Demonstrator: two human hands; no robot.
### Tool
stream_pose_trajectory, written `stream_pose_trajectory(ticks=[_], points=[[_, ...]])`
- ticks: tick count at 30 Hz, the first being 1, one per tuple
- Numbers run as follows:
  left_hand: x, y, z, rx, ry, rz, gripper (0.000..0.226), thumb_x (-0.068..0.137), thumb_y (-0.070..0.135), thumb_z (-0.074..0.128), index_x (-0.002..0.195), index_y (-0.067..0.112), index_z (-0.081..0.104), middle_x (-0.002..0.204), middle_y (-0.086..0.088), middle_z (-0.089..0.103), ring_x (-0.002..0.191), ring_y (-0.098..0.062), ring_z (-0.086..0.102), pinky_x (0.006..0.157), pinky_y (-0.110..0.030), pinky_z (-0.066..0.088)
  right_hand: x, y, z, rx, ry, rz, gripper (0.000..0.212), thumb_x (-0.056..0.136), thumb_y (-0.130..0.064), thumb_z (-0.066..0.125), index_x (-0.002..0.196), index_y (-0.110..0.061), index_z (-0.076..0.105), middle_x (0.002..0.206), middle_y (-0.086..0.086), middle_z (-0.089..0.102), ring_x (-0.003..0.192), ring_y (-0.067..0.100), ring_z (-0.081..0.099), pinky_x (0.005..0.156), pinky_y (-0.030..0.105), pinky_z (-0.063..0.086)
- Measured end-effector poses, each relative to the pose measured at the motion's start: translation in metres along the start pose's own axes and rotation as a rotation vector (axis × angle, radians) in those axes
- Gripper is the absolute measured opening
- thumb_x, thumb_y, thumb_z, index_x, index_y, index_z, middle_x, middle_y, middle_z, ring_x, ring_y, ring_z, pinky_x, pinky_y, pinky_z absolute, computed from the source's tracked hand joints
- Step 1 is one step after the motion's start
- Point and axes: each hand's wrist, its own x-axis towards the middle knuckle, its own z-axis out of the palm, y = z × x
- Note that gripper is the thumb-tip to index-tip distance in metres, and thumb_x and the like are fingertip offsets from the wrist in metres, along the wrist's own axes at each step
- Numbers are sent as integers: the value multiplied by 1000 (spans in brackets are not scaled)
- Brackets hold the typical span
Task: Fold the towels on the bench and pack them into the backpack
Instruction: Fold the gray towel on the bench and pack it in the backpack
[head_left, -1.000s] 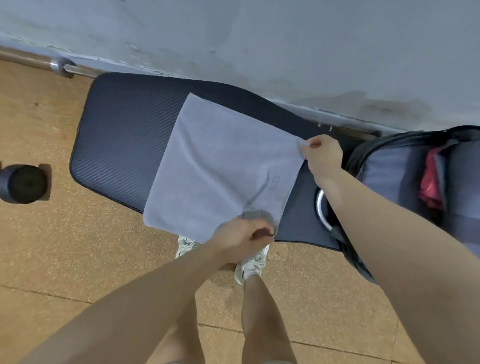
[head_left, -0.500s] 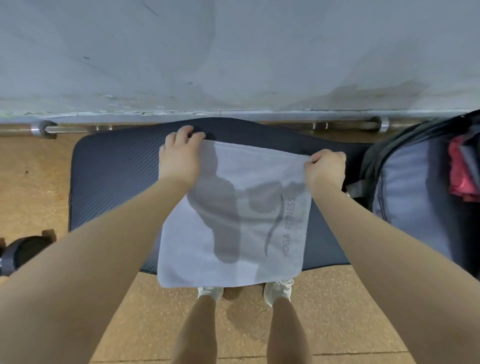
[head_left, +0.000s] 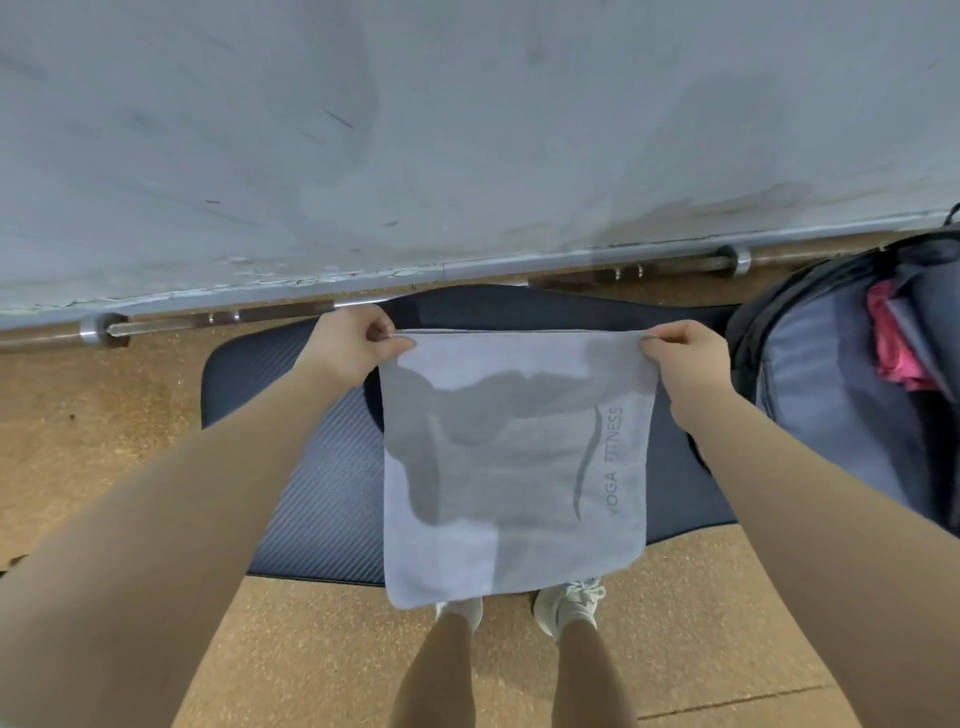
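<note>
- floor: tan, speckled; the person's legs and pale shoes stand at the near edge of the worktop, partly hidden by the towel's hanging hem.
- towel: pale grey, roughly square, printed "yoga fitness" with a curved mark near its right side. it looks thin, soft and limp. it lies across the middle of the worktop from far edge to near edge, the lower hem drooping over the near edge. arm shadows fall on it.
- worktop: dark, ribbed, padded bench surface; bare to the left of the towel.
- left hand: closed in a pinch on the towel's far left corner, at the far edge of the worktop.
- right hand: closed in a pinch on the towel's far right corner, level with the left.
- a second thin edge shows just behind the held edge, so the cloth may already be doubled; cannot tell for certain.
- step in hand, as judged: squaring the towel for a fold.
- next move calls for: keeping both corners taut and level, carrying them together to the opposite hem, matching edges, then pressing flat.
- backpack: grey and black, open, at the right end of the worktop, something pink inside.
- barbell: on the floor beyond the far edge, along the wall.
</note>
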Motion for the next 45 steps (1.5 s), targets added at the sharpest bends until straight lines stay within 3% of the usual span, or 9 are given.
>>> stream_pose_trajectory(ticks=[6, 11, 16, 20, 24, 27, 32, 37, 45], points=[[-5, -12, -23, 17, -44, 28, 15, 89, 25, 57, 82, 13, 60, 88, -2, 60, 87, -18, 52, 73, -26, 34, -1, -17, -1, 8, -92, -49, 8, 87, -6, 60, 84, -14, 61, 81, 0, 59, 81, 17, 55, 70, 23, 48], [22, -15, -15, -73, 178, 28, 13, 91, 19, 54, 101, 11, 51, 91, -9, 57, 82, -24, 51, 60, -29, 38, 28, -33, 24, 11, -58, -142, 20, 87, -4, 58, 105, -11, 57, 85, -4, 56, 84, 15, 56, 73, 22, 48], [23, -17, 22, 193, 440, 92, 52, 90, 16, 50, 138, 6, 33, 140, -18, 38, 128, -34, 35, 102, -42, 28, 36, -31, 41, -408, -13, -283, 38, 94, -8, 43, 133, -9, 45, 128, 11, 51, 113, 25, 52, 95, 30, 40], [-29, -24, 76, 317, 142, 245, 61, 92, 26, 45, 144, 5, 21, 153, -17, 19, 139, -36, 21, 112, -43, 18, -3, 16, 35, -621, -14, -298, 28, 91, -5, 42, 117, -6, 51, 124, 17, 46, 106, 34, 51, 86, 37, 41], [-86, -56, 120, 545, -33, 285, 68, 81, 41, 33, 136, 0, 35, 142, -21, 39, 128, -38, 41, 106, -48, 33, -39, 71, 13, -619, -101, -157, 24, 90, -13, 50, 112, -6, 48, 119, 15, 49, 88, 28, 52, 72, 34, 42], [-107, -70, 132, 573, 8, 254, 67, 82, 42, 33, 136, 3, 36, 143, -19, 39, 130, -37, 40, 113, -38, 14, -56, 98, -2, -632, -152, -77, 37, 89, -17, 55, 122, -9, 42, 115, 14, 52, 82, 23, 51, 65, 33, 40], [-128, -65, 137, 372, 165, 110, 58, 85, 24, 61, 136, 5, 39, 144, -18, 33, 130, -38, 32, 105, -52, 29, -68, 121, -17, -762, -203, -148, 30, 90, -24, 52, 115, -9, 43, 96, 8, 53, 81, 24, 51, 62, 33, 41], [-152, -56, 151, 91, 382, -381, 49, 90, 33, 53, 130, 7, 39, 128, -15, 46, 118, -35, 43, 97, -48, 32, -74, 132, -27, -451, -252, -75, 21, 84, -22, 62, 99, -8, 55, 80, -1, 55, 70, 14, 51, 62, 28, 41], [-159, -58, 156, -402, 439, -600, 25, 92, 32, 52, 77, 13, 47, 71, 1, 45, 75, -19, 45, 69, -32, 38, -81, 141, -31, -60, -289, 18, 12, 81, -11, 62, 87, -9, 52, 78, 0, 52, 69, 15, 52, 61, 25, 48]])
